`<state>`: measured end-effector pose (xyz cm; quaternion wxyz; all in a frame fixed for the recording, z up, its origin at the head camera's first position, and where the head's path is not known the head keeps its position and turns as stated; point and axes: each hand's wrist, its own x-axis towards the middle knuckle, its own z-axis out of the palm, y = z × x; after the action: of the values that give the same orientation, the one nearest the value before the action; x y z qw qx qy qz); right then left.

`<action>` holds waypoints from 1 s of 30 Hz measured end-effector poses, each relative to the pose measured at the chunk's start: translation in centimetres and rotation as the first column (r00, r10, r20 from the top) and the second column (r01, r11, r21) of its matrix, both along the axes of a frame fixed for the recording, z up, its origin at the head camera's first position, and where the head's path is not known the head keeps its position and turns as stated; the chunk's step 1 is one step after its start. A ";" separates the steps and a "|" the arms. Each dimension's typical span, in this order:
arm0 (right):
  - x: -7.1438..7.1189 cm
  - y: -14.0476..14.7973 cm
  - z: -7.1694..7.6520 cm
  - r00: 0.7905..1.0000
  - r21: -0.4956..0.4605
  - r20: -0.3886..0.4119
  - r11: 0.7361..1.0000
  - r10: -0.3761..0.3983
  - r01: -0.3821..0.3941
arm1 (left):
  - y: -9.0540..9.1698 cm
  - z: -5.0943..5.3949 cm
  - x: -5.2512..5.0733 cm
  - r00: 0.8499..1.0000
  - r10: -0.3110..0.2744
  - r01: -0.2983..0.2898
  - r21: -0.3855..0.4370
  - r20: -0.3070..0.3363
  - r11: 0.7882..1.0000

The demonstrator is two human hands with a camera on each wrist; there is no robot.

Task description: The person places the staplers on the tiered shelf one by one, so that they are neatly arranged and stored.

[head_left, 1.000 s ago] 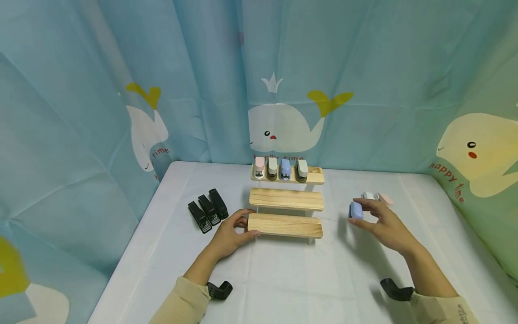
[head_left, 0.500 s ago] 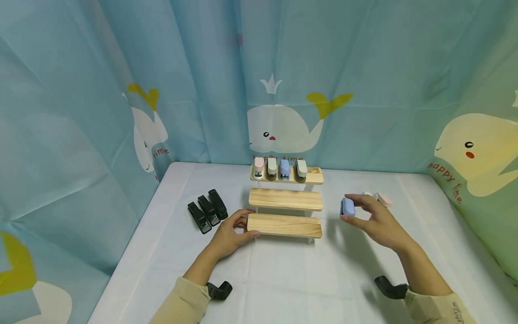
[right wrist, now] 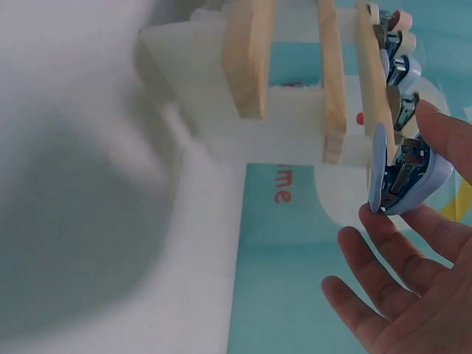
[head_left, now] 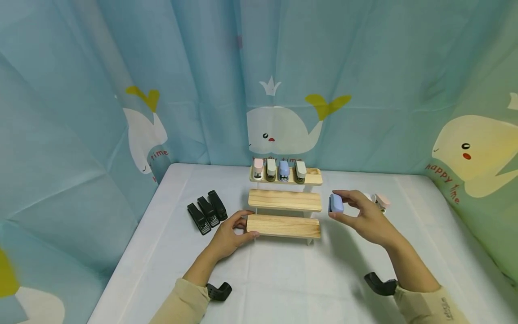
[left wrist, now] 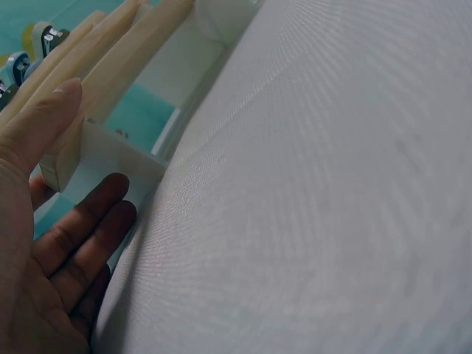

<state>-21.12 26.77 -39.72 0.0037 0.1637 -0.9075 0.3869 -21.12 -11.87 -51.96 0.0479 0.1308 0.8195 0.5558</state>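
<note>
Curtain, blue to green, printed with white whales, yellow tails and the words "happy time"; hung behind and at both sides of the table, white-covered.

Rack: three stepped wooden shelves on pale supports, standing mid-table.

On its top shelf, left to right: pink stapler, pale stapler, second blue stapler, another pale stapler; upright, in a row.

Left hand: grips the left end of the bottom shelf, thumb at the front edge, fingers behind the end.

Right hand: pinches one blue stapler between thumb and fingertips, other fingers spread apart. Stapler held above the table, just beside the rack's right end.

Black staplers, three: side by side, slanted, left of the rack.

Beyond the right hand: one pink-topped stapler and a white item, mostly hidden.

Sleeves: beige, both arms; black wrist mount at each cuff.
</note>
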 end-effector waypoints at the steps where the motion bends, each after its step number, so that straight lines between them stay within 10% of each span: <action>1: 0.0 -0.2 0.0 1.000 0.000 0.000 1.000 -0.001 0.001 | 0.0 0.0 0.0 1.000 0.000 0.000 -0.001 -0.001 1.000; 30: -1.4 -5.7 -0.4 0.986 -0.055 -0.085 0.987 0.144 -0.149 | 0.0 -0.1 -0.1 1.000 0.003 -0.003 0.009 0.012 1.000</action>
<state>-22.51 21.09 -40.17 0.0171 0.2451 -0.8798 0.4070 -21.19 -11.89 -52.09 0.0515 0.1266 0.8170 0.5602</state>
